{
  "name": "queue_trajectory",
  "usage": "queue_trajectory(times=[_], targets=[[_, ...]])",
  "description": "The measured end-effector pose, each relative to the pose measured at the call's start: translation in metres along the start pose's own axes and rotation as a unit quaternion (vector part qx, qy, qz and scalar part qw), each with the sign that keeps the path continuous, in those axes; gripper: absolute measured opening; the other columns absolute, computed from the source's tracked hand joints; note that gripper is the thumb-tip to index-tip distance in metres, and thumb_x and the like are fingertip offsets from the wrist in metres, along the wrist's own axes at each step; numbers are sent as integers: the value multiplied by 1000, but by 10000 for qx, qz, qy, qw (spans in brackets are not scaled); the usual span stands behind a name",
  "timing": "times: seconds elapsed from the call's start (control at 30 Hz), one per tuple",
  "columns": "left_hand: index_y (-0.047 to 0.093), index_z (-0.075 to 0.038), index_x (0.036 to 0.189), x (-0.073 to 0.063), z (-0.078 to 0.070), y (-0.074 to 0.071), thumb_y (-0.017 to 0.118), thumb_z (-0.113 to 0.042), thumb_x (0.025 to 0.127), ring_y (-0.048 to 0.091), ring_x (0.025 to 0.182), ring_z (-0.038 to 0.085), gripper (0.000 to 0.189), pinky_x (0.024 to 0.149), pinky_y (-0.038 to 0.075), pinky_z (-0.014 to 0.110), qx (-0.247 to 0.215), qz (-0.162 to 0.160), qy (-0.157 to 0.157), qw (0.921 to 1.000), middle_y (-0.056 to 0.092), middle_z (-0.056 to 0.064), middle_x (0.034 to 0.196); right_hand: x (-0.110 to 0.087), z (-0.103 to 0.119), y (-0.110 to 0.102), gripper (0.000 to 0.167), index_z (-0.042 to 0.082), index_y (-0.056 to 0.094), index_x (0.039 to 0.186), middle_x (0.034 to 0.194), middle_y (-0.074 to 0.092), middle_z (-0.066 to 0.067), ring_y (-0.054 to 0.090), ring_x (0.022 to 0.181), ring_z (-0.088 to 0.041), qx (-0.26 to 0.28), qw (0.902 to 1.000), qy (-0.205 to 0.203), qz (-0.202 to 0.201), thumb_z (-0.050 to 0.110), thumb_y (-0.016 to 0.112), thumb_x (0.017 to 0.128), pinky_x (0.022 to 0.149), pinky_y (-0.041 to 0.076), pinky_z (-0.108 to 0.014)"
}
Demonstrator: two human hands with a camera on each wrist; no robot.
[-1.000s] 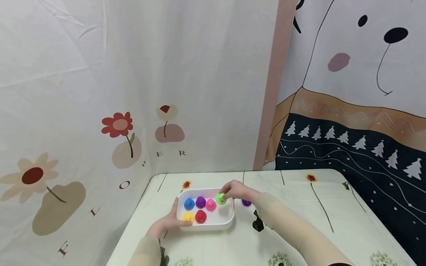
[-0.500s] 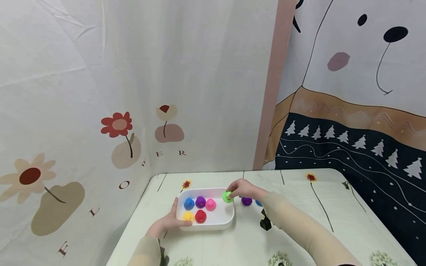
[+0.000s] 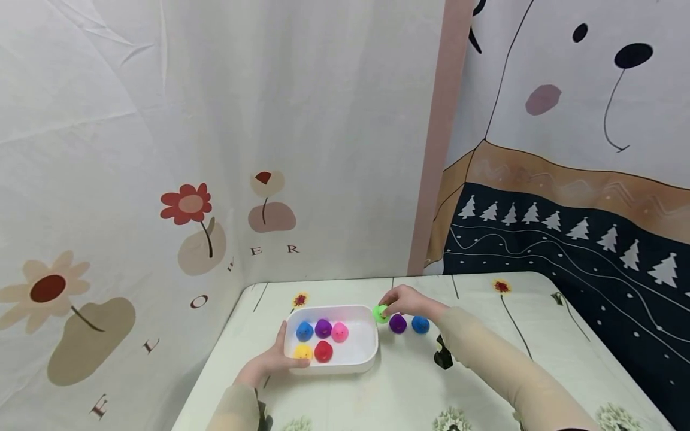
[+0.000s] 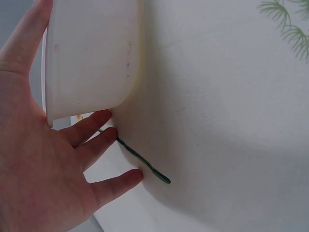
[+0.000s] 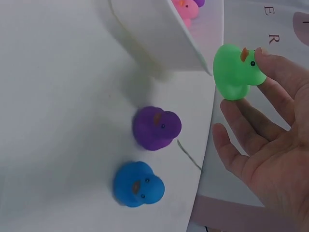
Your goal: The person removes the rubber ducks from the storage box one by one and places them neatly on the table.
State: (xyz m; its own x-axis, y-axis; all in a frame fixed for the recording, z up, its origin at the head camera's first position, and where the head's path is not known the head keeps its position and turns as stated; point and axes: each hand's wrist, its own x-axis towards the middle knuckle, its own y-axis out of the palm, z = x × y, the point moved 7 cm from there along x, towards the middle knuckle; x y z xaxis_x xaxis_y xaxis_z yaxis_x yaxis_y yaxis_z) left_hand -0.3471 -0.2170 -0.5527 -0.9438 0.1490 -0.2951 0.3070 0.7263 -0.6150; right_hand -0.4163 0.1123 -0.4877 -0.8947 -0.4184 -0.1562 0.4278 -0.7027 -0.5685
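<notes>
In the head view, my left hand (image 3: 271,359) spans the near left corner of a white plastic tub (image 3: 350,363), thumb along the front rim and fingers against the left side. The left wrist view shows those fingers fairly straight and spread beside the tub wall (image 4: 96,58). My right hand (image 3: 408,300) pinches a green toy duck (image 5: 231,72) by its head, just beyond the tub's right rim. Below it on the table sit a purple duck (image 3: 398,324) and a blue duck (image 3: 420,324), side by side.
Inside the tub are a blue duck (image 3: 304,331), a purple duck (image 3: 323,328), a pink duck (image 3: 339,332), a yellow duck (image 3: 303,352) and a red duck (image 3: 323,351). A flower-printed cloth (image 3: 388,395) covers the table, and a printed curtain (image 3: 334,149) hangs behind.
My right hand has carried the green duck rightward from inside the tub, over its rim. The purple and blue ducks on the table have come into full view. My left hand stays at the tub.
</notes>
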Motion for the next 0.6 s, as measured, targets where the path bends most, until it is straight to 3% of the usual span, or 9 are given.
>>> queue_trajectory(times=[0.3, 0.6], targets=[[-12, -1, 152, -1, -2, 1, 81, -36, 77, 19, 136, 55, 125, 106, 21, 69, 39, -13, 31, 10000, 8, 35, 153, -8, -15, -16, 24, 9, 72, 106, 97, 70, 0, 64, 87, -17, -51, 10000, 23, -21, 17, 75, 84, 86, 52, -49], [-12, -2, 152, -2, -1, 0, 82, -36, 76, 16, 136, 56, 125, 106, 19, 70, 39, -58, -29, 10000, 9, 34, 153, -17, -25, -30, 22, 8, 73, 104, 97, 70, 0, 65, 88, -16, -139, 9996, 166, -205, 13, 75, 83, 84, 54, -39]])
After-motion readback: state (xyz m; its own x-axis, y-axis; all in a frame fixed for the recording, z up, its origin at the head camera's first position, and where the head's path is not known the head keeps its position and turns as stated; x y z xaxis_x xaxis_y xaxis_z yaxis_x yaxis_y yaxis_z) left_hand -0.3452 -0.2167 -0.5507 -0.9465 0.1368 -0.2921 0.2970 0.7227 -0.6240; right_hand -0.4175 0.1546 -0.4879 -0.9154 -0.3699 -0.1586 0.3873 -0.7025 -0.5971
